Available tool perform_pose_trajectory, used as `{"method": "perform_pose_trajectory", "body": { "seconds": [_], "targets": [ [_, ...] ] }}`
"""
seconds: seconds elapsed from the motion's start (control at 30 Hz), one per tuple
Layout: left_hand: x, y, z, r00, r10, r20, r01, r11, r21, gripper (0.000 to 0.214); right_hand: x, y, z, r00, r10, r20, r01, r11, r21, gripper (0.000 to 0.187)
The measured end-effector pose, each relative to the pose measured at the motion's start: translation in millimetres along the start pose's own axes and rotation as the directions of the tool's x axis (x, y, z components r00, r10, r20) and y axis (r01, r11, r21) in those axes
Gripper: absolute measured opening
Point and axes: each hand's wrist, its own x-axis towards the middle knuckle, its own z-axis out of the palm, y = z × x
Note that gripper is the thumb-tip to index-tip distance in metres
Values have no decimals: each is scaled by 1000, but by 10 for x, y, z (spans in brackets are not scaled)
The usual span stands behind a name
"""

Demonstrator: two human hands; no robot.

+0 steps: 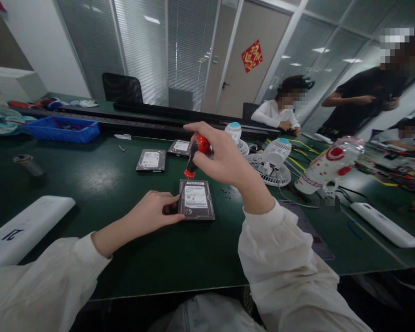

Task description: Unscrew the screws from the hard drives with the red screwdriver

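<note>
Hard drive [196, 199] lies flat on the green table [100, 184], label side up, directly in front of the person and between the two forearms. Left hand [152, 213] rests on the table at the drive's left edge, fingers curled and fingertips pressed against that side; judged to be bracing the drive so it does not slide or turn under the tool. Right hand [221, 157] is raised above the drive's far edge, fingers closed round the red and black handle of a screwdriver [193, 159]. The thin shaft slants down and to the left, tip meeting the drive near its upper-left corner, just beside the left fingertips; the exact screw is too small to make out. Tool held near upright, likely to keep the tip seated. A scatter of small dark screws [226, 190] lies on the table just right of the drive, within easy reach of the right hand. Two more hard drives [151, 160] sit further back, well apart from the hands. Small white fans [271, 161] and a white bottle [327, 166] stand off to the right.
</note>
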Motion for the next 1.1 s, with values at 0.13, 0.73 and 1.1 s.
{"method": "perform_pose_trajectory", "body": {
  "seconds": [0.13,0.73,1.1],
  "targets": [
    [8,-25,20,1000,21,-16,-20,1000,18,47,18,-16,31,999,-2,-48,1,1000,-17,36],
    [6,51,-23,996,-69,55,70,997,-15,51,11,38,39,999,46,12,-47,996,81,56],
    [17,48,-27,997,-57,49,57,998,1,46,15,27,43,986,162,-37,-164,984,-69,29]
  ]
}}
